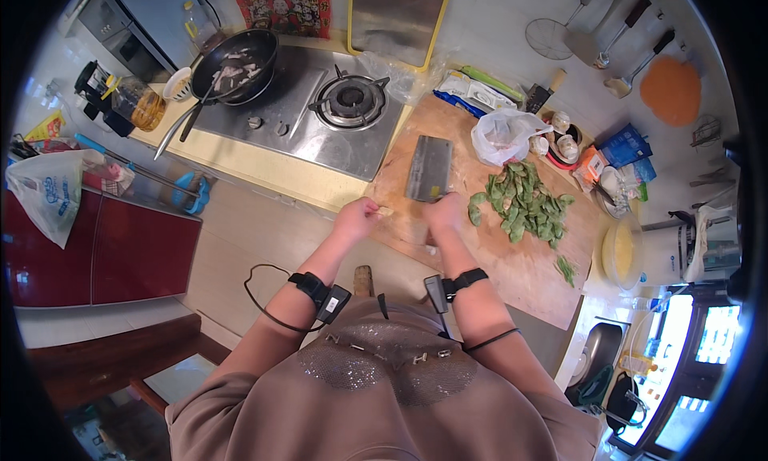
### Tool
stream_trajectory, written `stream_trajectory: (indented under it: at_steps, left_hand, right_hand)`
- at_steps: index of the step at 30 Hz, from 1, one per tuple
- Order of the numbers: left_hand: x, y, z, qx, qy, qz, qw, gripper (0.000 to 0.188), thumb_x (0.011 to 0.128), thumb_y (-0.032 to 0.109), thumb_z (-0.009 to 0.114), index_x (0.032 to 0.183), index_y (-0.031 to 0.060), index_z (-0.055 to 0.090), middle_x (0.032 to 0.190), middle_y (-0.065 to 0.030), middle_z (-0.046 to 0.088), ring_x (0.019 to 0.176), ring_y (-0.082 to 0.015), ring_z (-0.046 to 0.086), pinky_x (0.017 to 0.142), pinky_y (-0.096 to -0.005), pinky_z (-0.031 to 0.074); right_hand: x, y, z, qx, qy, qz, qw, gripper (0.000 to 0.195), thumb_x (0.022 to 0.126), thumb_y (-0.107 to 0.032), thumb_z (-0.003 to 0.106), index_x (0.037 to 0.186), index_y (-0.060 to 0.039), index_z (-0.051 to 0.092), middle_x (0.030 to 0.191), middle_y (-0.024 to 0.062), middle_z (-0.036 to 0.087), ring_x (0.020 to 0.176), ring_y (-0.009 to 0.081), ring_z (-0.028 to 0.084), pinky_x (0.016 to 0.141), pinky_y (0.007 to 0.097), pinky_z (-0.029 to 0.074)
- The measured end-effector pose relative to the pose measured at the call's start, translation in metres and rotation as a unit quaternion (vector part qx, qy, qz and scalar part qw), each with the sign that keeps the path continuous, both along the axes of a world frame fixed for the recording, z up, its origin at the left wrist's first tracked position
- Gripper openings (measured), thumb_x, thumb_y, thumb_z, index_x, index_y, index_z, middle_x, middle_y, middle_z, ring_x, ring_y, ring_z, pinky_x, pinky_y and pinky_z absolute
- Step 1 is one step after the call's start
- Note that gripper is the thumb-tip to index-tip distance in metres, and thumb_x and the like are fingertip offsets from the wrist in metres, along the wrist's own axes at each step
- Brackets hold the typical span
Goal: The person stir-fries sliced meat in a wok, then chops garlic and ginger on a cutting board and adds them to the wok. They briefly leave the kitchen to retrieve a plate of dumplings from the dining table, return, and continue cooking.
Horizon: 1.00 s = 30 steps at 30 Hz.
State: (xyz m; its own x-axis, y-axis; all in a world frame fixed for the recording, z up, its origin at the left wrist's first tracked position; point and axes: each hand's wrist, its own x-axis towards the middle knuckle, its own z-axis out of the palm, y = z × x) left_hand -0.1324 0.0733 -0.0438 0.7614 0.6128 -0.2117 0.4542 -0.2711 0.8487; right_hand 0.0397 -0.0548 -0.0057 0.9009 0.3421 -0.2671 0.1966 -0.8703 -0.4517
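My left hand (355,219) is at the near left edge of the wooden cutting board (414,122), its fingertips pinching a small pale piece of food (385,210). What kind of food that is cannot be made out. A cleaver (429,165) has its broad grey blade flat over the board, pointing away from me. My right hand (445,213), slightly blurred, is closed around its handle, which is mostly hidden. To the right of that hand spreads a heap of green flat bean pods (522,203). A small bunch of green trimmings (565,270) lies closer to the board's right edge.
Left of the board, a gas stove (288,113) carries a wok (237,71) with pale pieces and a ladle inside. Behind the beans sit a white plastic bag (507,135) and a bowl of garlic bulbs (566,149). A yellow-filled basin (621,252) stands at right.
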Motion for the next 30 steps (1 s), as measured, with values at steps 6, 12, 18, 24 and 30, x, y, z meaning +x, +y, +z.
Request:
stream_trajectory:
  at_steps: [6, 12, 18, 24, 30]
  left_hand:
    - [0.026, -0.028, 0.01, 0.021, 0.012, -0.073, 0.997, 0.022, 0.084, 0.019, 0.069, 0.099, 0.0042, 0.063, 0.092, -0.013, 0.068, 0.085, -0.027, 0.066, 0.076, -0.0361, 0.051]
    - [0.056, -0.059, 0.006, 0.075, -0.015, -0.116, 0.99, 0.02, 0.081, 0.018, 0.07, 0.095, 0.0044, 0.063, 0.093, -0.014, 0.064, 0.087, -0.0302, 0.064, 0.074, -0.0386, 0.051]
    - [0.077, -0.076, -0.005, 0.133, -0.046, -0.092, 0.986, 0.016, 0.08, 0.011, 0.067, 0.094, 0.0033, 0.064, 0.095, -0.0158, 0.062, 0.088, -0.0335, 0.063, 0.076, -0.0399, 0.051]
    - [0.074, -0.071, -0.001, 0.174, -0.104, -0.073, 0.977, 0.012, 0.081, 0.005, 0.064, 0.093, 0.0032, 0.066, 0.094, -0.0145, 0.064, 0.09, -0.0327, 0.062, 0.076, -0.0388, 0.052]
    - [0.071, -0.083, -0.012, 0.288, -0.181, -0.067, 0.938, 0.011, 0.081, 0.001, 0.062, 0.088, 0.0045, 0.069, 0.096, -0.0099, 0.067, 0.091, -0.0292, 0.062, 0.078, -0.0371, 0.052]
  right_hand:
    - [0.052, -0.073, 0.027, 0.096, -0.07, 0.088, 0.989, 0.032, 0.075, -0.017, 0.065, 0.102, -0.005, 0.052, 0.078, 0.017, 0.066, 0.077, 0.0392, 0.064, 0.068, 0.0456, 0.05]
    - [0.03, -0.142, 0.068, 0.053, -0.046, 0.052, 0.996, 0.04, 0.086, -0.026, 0.062, 0.122, -0.011, 0.052, 0.073, 0.0147, 0.065, 0.069, 0.0342, 0.064, 0.061, 0.0451, 0.049]
    - [0.009, -0.181, 0.047, -0.014, -0.109, 0.161, 0.981, 0.023, 0.09, -0.026, 0.057, 0.109, -0.0138, 0.055, 0.074, 0.013, 0.067, 0.071, 0.0362, 0.066, 0.061, 0.0472, 0.051]
    - [0.004, -0.18, 0.038, -0.036, -0.08, 0.22, 0.972, 0.023, 0.092, -0.024, 0.052, 0.112, -0.0143, 0.053, 0.08, 0.0164, 0.067, 0.073, 0.0382, 0.065, 0.063, 0.0511, 0.051]
    - [0.009, -0.173, 0.037, -0.028, -0.07, 0.27, 0.96, 0.025, 0.092, -0.023, 0.05, 0.115, -0.014, 0.053, 0.079, 0.0186, 0.066, 0.073, 0.0399, 0.065, 0.063, 0.0519, 0.052]
